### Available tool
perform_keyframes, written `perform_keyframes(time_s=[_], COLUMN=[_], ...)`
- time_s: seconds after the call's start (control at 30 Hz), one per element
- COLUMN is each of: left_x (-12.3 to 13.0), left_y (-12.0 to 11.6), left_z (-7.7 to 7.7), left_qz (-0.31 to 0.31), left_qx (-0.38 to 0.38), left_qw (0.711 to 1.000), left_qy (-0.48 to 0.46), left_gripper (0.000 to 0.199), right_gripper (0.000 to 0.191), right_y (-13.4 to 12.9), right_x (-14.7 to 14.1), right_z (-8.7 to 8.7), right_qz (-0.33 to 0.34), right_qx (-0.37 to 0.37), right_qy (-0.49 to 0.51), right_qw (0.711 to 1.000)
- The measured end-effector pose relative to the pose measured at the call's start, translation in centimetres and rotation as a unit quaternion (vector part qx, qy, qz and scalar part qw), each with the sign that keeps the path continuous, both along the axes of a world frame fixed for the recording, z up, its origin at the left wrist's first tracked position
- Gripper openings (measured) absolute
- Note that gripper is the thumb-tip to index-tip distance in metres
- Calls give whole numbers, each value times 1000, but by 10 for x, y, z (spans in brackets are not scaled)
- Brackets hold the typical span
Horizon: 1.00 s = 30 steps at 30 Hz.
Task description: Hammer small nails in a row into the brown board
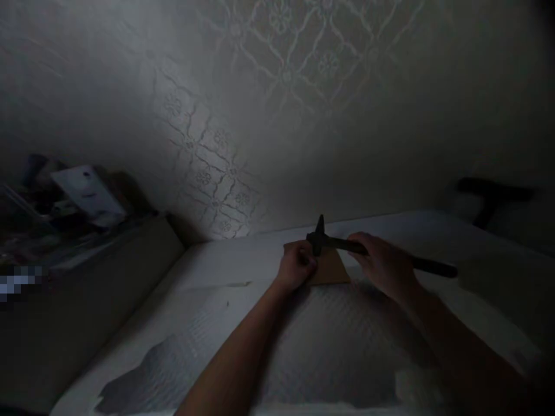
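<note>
My right hand [385, 266] is wrapped round the handle of a dark hammer [342, 244]. The handle's end sticks out to the right, past my wrist. Over a flat brown board [333, 273] is the hammer's head, close to my left hand [295, 267]. That hand rests at the board's left side with its fingers curled and pinched together. Whatever lies between these fingers is too dark and small to make out. The board lies on a pale surface [208, 266] with a worn, grey textured patch nearer to me.
A wall [303, 144] with patterned wallpaper rises behind the surface. On the left stands a dark box-like ledge [130, 283] with a white flat object [89, 190] and clutter on top. A blurred dark T-shaped thing [494, 196] is at the right.
</note>
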<state>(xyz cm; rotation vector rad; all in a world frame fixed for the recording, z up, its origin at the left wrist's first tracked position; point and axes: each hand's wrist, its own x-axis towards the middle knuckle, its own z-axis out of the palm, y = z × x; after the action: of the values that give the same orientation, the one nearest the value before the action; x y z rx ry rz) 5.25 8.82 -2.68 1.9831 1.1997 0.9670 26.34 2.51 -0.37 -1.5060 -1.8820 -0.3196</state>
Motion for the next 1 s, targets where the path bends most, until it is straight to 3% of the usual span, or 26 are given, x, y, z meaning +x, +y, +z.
perform_keyframes(time_s=[0.53, 0.67, 0.8, 1.0], left_x=[1, 1, 1, 1], left_y=[-2, -3, -3, -2], left_z=[2, 4, 3, 2], left_qz=[6, 15, 5, 11], left_qx=[9, 6, 12, 12], left_qw=[1000, 1000, 1000, 1000], left_qy=[8, 17, -1, 19], left_gripper=[28, 39, 28, 34], right_gripper=[18, 17, 19, 17], right_y=[2, 2, 1, 2], right_x=[0, 0, -1, -1], right_z=[-2, -3, -3, -4], right_qz=[10, 18, 8, 15], right_qx=[0, -21, -2, -16], right_qy=[13, -7, 9, -1], right_qw=[1000, 1000, 1000, 1000])
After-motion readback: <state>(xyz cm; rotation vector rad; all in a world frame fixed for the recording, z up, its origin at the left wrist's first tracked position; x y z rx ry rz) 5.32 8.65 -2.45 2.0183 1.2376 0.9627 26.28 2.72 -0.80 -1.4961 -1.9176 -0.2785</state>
